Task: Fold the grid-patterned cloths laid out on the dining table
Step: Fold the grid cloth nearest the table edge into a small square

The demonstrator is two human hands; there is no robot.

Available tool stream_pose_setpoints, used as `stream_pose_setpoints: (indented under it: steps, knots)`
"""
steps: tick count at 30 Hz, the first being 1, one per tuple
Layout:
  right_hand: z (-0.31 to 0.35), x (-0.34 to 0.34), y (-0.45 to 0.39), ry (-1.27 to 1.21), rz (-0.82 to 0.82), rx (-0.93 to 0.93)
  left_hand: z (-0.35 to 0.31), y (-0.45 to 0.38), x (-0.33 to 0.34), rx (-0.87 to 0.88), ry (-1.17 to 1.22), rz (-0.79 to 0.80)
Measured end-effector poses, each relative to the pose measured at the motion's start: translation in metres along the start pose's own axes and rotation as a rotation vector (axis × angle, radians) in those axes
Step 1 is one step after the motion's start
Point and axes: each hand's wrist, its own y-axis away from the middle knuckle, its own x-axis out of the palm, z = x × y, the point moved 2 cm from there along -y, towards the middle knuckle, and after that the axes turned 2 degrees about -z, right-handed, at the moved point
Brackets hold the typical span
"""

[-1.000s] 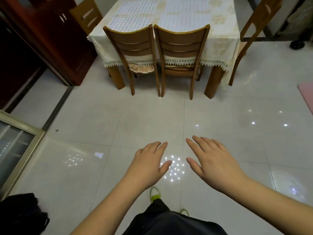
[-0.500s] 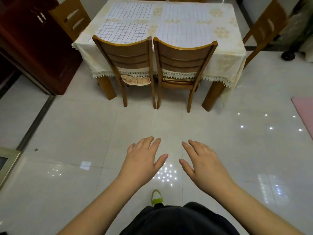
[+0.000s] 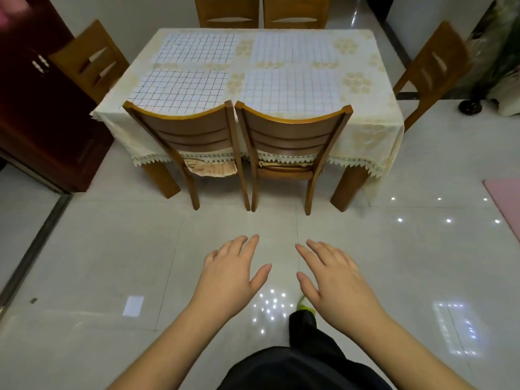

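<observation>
Four grid-patterned cloths (image 3: 242,71) are laid flat on the counter (image 3: 365,128); none is touched. The left hand (image 3: 229,273) and right hand (image 3: 336,275) are held spread and empty above the floor (image 3: 112,249).

Two wooden chairs (image 3: 194,142) (image 3: 292,142) are seen ahead of the fingertips, pushed in side by side. Further chairs are placed beyond them at the far side (image 3: 261,11), forward-left (image 3: 90,60) and forward-right (image 3: 433,68). A dark red cabinet (image 3: 42,116) is set far to the left. A pink mat (image 3: 505,204) is laid to the right on the glossy tiled floor (image 3: 112,263).
</observation>
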Motion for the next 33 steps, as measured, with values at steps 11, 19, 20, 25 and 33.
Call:
stream_pose_setpoints:
  steps: [11, 19, 20, 25, 33]
  knots:
    - [-0.119, -0.054, -0.140, -0.064, -0.024, -0.035, -0.063, -0.158, -0.028, 0.025, 0.008, -0.039]
    - [-0.151, -0.076, -0.223, -0.085, -0.077, -0.012, -0.072, -0.248, -0.050, 0.038, 0.058, -0.091]
    - [-0.153, -0.077, -0.233, -0.084, -0.074, -0.018, -0.069, -0.261, -0.052, 0.043, 0.060, -0.096]
    - [-0.159, -0.077, -0.294, -0.059, -0.066, -0.003, -0.046, -0.325, -0.062, 0.050, 0.065, -0.110]
    - [-0.149, -0.082, -0.396, 0.008, -0.038, 0.036, 0.004, -0.423, -0.084, 0.115, 0.094, -0.095]
